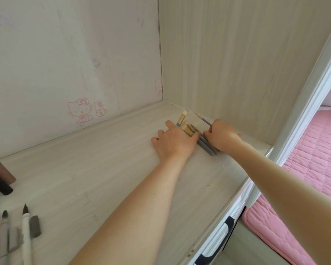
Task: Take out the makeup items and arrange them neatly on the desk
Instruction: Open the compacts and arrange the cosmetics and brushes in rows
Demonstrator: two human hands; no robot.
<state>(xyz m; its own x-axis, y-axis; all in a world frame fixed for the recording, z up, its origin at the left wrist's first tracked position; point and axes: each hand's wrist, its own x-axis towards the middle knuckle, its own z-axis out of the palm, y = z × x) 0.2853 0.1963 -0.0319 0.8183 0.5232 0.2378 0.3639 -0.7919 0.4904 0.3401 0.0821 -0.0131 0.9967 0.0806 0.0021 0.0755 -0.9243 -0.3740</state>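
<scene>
Views: one, head-worn, wide-angle.
Position: above the desk, near its front edge.
Facing: forward and down, toward the far corner beside the side panel.
Nearness: close; the desktop fills the lower frame.

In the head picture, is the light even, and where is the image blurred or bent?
Head view: soft, even light, no glare, only faint shadow by the left hand on the desk. Head view: the brushes look sharp; the pens at the lower left corner are smeared. Head view: the white frame leans and bows, a wide-angle effect.
</scene>
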